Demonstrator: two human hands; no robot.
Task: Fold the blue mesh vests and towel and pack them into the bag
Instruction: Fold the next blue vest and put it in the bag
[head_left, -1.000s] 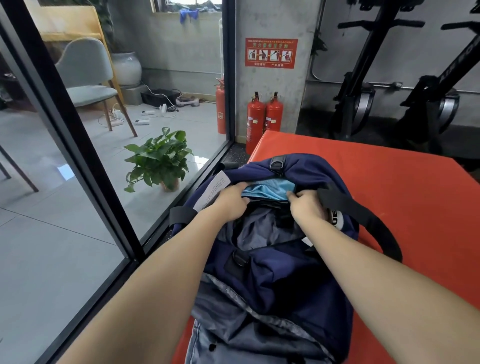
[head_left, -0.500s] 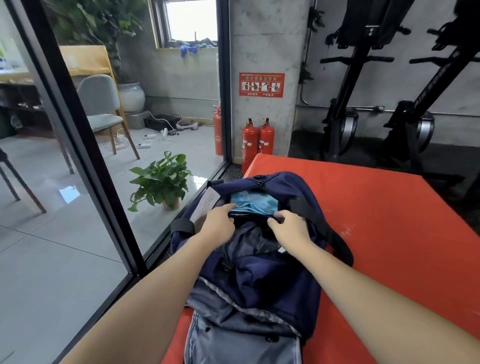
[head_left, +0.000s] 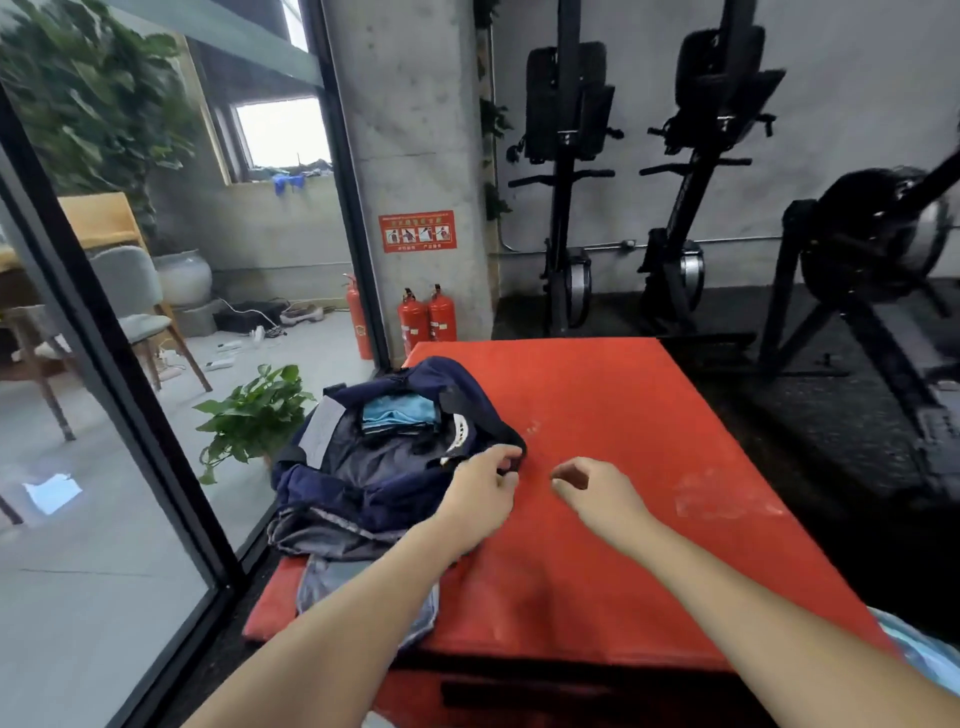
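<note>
While L hand (head_left: 480, 491) pinches bag (head_left: 374, 467) strap, R hand (head_left: 597, 491) hangs loose, fingers relaxed.

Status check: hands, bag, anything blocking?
Left hand pinching the strap; right hand free, loosely curled. Bag open, blue fabric inside. Red mat beside it, nothing blocking.

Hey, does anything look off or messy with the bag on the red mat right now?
The bag is unzipped and slumped, hanging over the left edge of the red mat, with blue fabric showing in its mouth. The left hand pinches its black strap. Nothing looks spilled or torn.
</note>
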